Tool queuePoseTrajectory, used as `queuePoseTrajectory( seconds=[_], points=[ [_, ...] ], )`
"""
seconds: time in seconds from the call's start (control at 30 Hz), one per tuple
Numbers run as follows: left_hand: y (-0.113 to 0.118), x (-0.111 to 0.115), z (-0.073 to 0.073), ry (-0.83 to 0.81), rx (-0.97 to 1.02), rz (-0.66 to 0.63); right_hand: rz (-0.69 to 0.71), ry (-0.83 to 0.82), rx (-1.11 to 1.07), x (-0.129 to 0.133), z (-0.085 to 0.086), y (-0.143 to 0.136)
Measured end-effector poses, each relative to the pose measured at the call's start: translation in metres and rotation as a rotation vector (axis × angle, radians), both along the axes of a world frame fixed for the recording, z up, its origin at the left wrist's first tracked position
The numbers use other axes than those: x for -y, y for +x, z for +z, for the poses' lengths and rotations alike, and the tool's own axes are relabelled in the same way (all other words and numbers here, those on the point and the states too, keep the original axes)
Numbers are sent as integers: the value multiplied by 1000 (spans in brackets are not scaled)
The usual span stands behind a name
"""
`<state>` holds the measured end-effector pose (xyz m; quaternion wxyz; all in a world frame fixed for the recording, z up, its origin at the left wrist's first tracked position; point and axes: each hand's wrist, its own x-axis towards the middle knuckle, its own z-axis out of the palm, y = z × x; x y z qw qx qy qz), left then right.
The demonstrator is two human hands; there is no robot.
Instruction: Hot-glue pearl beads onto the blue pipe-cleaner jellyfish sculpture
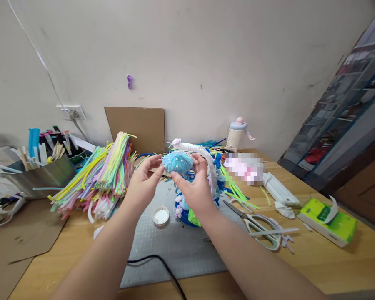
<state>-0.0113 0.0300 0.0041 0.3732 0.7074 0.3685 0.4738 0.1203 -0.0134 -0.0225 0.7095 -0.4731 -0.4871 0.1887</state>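
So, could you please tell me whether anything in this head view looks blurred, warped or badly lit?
In the head view, light is soft and even, with no harsh glare; both hands, left and right, and the blue fuzzy dome they hold look sharp; a pixelated patch hides something on the table; wide-angle distortion tilts the shelving at the right edge.

A wooden table point(331, 266) carries a grey cutting mat point(175, 246), scissors point(259, 227) and cardboard point(21, 237).
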Motion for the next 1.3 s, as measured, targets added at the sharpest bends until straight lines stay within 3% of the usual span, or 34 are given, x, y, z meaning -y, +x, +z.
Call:
queuePoseTrajectory(
  seconds=[0.1, 0.2, 0.3, 0.43, 0.47, 0.53, 0.63, 0.73, 0.87, 1.13, 1.3],
  points=[
    [3, 1, -8, -15, 35, -28, -28, -63, 95, 7, -1, 4],
    [1, 6, -10, -30, 53, 29, -5, -184, 147, 31, -2, 9],
    [-8, 11, -16, -45, 43, 73, 63, -268, 272, 73, -4, 22],
    [-30, 15, -34, -83, -48, 157, 39, -223, 506, 134, -16, 61],
    [-36, 15, -39, -108, -87, 180, 5, -274, 533, 144, -21, 73],
    [-45, 15, -49, -156, -209, 210, 15, -592, 639, 157, -35, 97],
    [-51, 13, -61, -127, -476, 149, 18, -946, 749, 160, -60, 119],
    [-47, 10, -73, 12, -705, 3, 20, -1068, 791, 155, -81, 123],
    [-36, 9, -86, 134, -872, -119, 31, -1045, 738, 154, -99, 122],
    [-25, 13, -99, 16, -928, -96, 119, -1073, 668, 157, -99, 128],
    [-26, 13, -100, 45, -939, -103, 96, -1017, 680, 160, -108, 131]
  ],
)
